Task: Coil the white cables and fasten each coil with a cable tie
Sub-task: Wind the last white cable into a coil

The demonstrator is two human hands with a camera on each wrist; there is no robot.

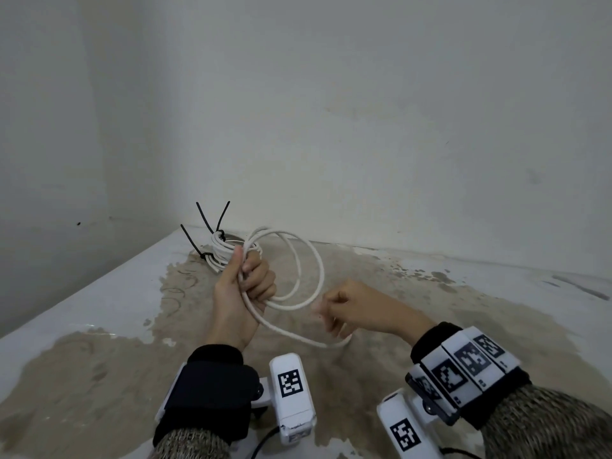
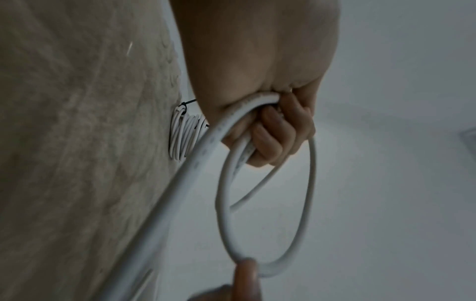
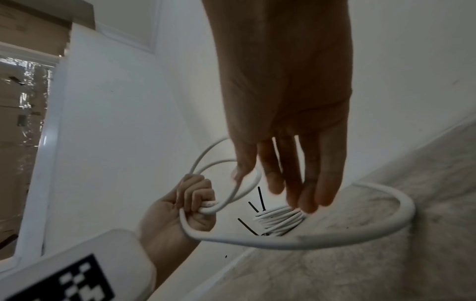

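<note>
My left hand [image 1: 245, 283] is raised above the table and grips several loose loops of white cable [image 1: 318, 270] in its fist; the left wrist view shows its fingers [image 2: 273, 130] curled round the strands. The loops hang out to the right of the fist. One strand runs down from the fist and passes under my right hand [image 1: 344, 306]. In the right wrist view that hand [image 3: 296, 183] is blurred, its fingers straight and apart, the cable [image 3: 401, 205] curving round it without being gripped. A finished white coil [image 1: 220, 251] bound with black cable ties [image 1: 203, 220] lies behind the left hand.
The worn table [image 1: 99, 293], with white paint peeled to a brown patch, stands in a corner between two pale walls [image 1: 364, 127]. The tied coil's black tie tails stick up near the back left corner. A white door frame [image 3: 43, 142] shows in the right wrist view.
</note>
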